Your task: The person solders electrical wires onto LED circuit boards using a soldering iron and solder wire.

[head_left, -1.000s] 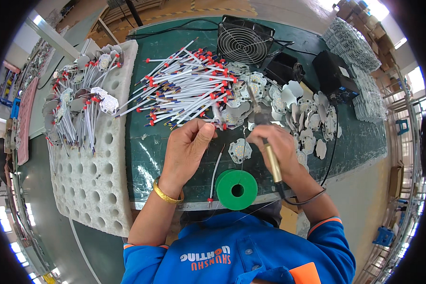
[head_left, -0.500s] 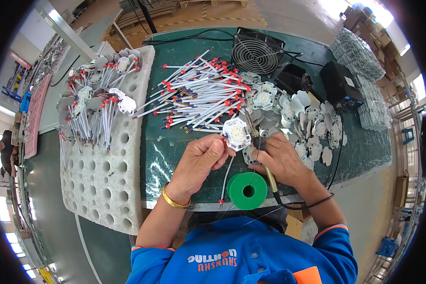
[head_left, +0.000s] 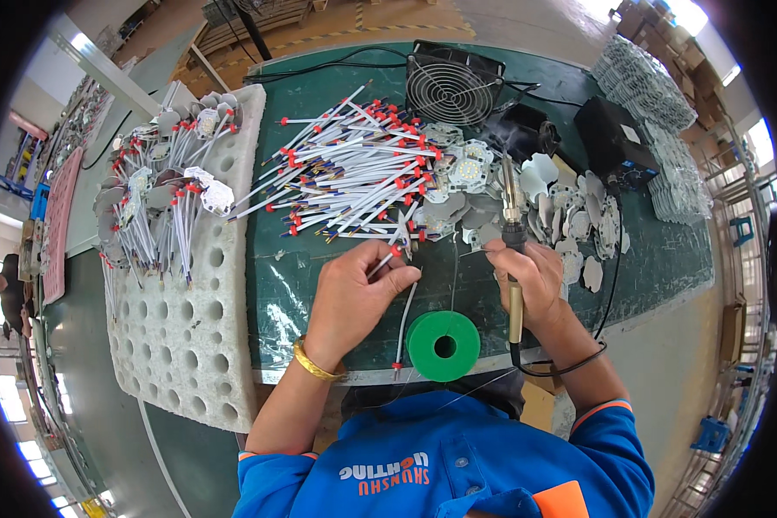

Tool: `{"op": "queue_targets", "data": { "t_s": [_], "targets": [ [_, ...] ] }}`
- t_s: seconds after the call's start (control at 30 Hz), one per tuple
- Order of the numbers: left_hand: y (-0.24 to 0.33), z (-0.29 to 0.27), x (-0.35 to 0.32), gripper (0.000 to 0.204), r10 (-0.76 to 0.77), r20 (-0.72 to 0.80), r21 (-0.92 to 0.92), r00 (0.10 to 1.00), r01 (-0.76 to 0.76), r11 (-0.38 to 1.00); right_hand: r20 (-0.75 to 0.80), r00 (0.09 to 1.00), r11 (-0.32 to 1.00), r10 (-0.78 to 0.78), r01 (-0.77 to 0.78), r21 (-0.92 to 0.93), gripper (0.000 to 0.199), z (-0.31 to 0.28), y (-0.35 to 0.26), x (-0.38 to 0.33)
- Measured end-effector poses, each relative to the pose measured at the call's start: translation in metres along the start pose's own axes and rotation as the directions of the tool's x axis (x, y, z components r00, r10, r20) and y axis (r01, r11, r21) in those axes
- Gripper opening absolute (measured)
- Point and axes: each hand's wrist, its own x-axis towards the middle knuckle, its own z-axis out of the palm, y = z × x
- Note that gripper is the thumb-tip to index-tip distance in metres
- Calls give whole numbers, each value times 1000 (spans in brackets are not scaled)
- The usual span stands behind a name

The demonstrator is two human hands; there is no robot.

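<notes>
My left hand (head_left: 360, 298) is closed on a white wire with a red connector (head_left: 394, 251), in front of the wire pile. A second length of white wire (head_left: 403, 332) hangs below its thumb, with a red piece at its lower end. My right hand (head_left: 533, 281) grips a soldering iron (head_left: 514, 233), which stands upright with its metal tip pointing away from me. A thin light piece shows at the right fingertips; I cannot make out what it is. Between my forearms sits a green solder spool (head_left: 420, 345), with a thin strand running up from it.
Beyond my hands lie a heap of white wires (head_left: 345, 173) and loose LED boards and discs (head_left: 548, 207). Behind them stand a fan (head_left: 451, 86) and a black box (head_left: 613, 142). A perforated foam block (head_left: 177, 345) carries wired boards at left; boards are stacked (head_left: 647, 78) at far right.
The LED board no longer shows in my left hand, which now grips a wire with a red connector. My right hand has moved right, and the iron has swung upright, away from the left hand.
</notes>
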Motion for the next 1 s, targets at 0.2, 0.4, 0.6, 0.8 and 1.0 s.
{"op": "queue_targets", "data": {
  "t_s": [0.2,0.4,0.6,0.8,1.0],
  "targets": [
    [5,22,-6,25,143,-23,489,989,-114,865,44,998,998,48,-50,45,25,-7,-6,7],
    [-1,17,-3,21,168,-20,439,986,-142,887,-5,994,993,106,-105,60,27,-5,-9,6],
    [-2,-3,10,12,-19,-46,-521,999,-8,853,-46,986,986,160,-157,59,35,-1,-10,9],
    [14,-10,12,19,-66,-108,-873,992,-62,484,-44,975,969,217,-210,129,33,1,-13,12],
    [2,-9,12,16,75,89,-909,993,50,413,3,965,954,262,-259,148,32,1,-15,13]
  ]
}}
